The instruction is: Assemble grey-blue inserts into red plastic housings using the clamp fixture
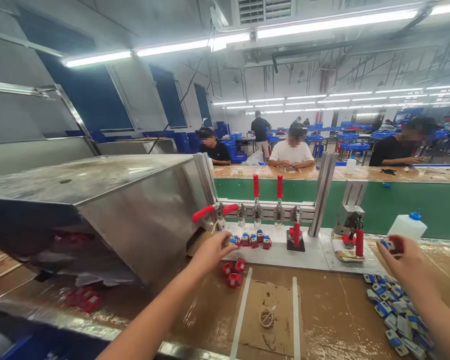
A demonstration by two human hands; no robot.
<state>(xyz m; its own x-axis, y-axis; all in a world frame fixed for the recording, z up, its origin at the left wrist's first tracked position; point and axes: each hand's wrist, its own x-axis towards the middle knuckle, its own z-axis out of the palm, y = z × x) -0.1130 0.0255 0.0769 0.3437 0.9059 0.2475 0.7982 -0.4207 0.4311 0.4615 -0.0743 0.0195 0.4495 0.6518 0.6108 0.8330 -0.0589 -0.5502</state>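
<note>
My left hand (218, 246) reaches to the left end of a row of small red-based blocks with blue and grey tops (254, 240) on the metal base plate. Its fingertips are closed on the end block (233, 240). On the right, my right hand (410, 257) is raised in front of a white bottle with a blue cap (407, 226). Between its thumb and fingers is a small block with blue, grey and red parts (388, 244). A heap of grey, blue and yellow blocks (392, 312) lies below that hand.
Toggle clamps with red handles (256, 186) stand along a metal frame; another clamp fixture (350, 240) is to the right. Red pieces (234, 272) lie before the plate. A small round cup (266, 317) sits on cardboard. A metal box (142, 215) fills the left. Co-workers sit beyond.
</note>
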